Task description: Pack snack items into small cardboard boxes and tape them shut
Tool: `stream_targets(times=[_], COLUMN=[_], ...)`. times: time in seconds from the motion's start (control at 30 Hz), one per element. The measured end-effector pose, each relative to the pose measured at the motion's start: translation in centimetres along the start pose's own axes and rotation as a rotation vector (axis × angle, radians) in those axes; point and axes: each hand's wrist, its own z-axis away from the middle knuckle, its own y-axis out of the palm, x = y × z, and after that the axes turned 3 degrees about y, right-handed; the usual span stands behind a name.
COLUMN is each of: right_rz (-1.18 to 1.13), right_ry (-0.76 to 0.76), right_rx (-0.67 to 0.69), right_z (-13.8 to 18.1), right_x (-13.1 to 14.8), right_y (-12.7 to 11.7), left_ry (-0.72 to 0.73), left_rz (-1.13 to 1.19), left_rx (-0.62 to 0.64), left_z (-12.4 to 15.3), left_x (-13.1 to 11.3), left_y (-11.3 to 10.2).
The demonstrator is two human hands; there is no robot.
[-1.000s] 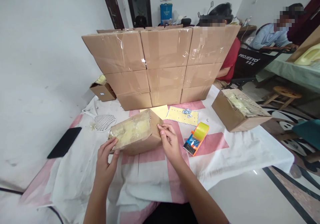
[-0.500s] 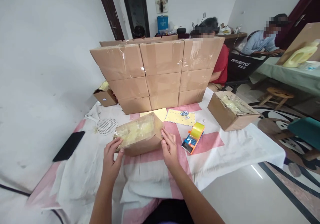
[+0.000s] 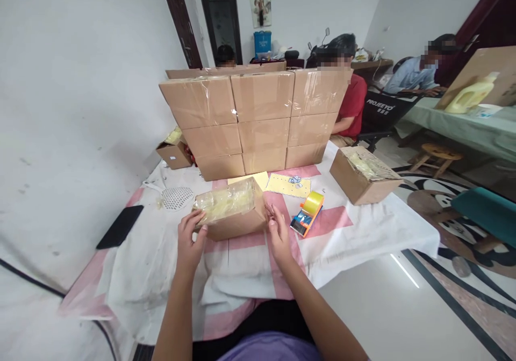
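Observation:
A small cardboard box [image 3: 236, 223] filled with yellowish plastic-wrapped items sits on the pink and white cloth [image 3: 250, 259] in front of me. My left hand [image 3: 191, 240] grips its left end, thumb on top. My right hand [image 3: 277, 231] rests against its right side with fingers together. An orange and blue tape dispenser [image 3: 307, 213] with a yellow roll lies just right of my right hand.
A wall of taped cardboard boxes [image 3: 258, 119] stands behind. An open box [image 3: 363, 175] sits at right, another [image 3: 174, 151] at back left. A black phone [image 3: 120, 225], a mesh strainer [image 3: 175, 197] and yellow sheets [image 3: 288, 185] lie on the cloth. People sit beyond.
The box has settled flatter on the cloth and my hands stayed at its two ends. The camera has tilted up and back, showing more of the room.

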Motion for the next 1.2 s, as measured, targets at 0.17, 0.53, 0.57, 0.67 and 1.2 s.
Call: stream_targets(times=[0.17, 0.53, 0.57, 0.67, 1.2], right_rz=[0.000, -0.060, -0.081, -0.140, -0.413], right_ry=[-0.070, 0.030, 0.048, 0.104, 0.267], right_rx=[-0.009, 0.013, 0.004, -0.030, -0.146], right_z=[-0.3, -2.2, -2.3, -2.6, -3.3], right_x=[-0.1, 0.0, 0.0, -0.4, -1.6], right_y=[0.1, 0.0, -0.1, -0.7, -0.3], left_ry=[0.004, 0.083, 0.097, 0.116, 0.222], left_rz=[0.014, -0.093, -0.103, -0.129, -0.136], left_rx=[0.011, 0.054, 0.063, 0.086, 0.067], left_z=[0.0, 0.2, 0.2, 0.2, 0.1], left_x=[0.5, -1.3, -1.5, -2.1, -1.5], left_y=[-0.3, 0.4, 0.5, 0.8, 1.1])
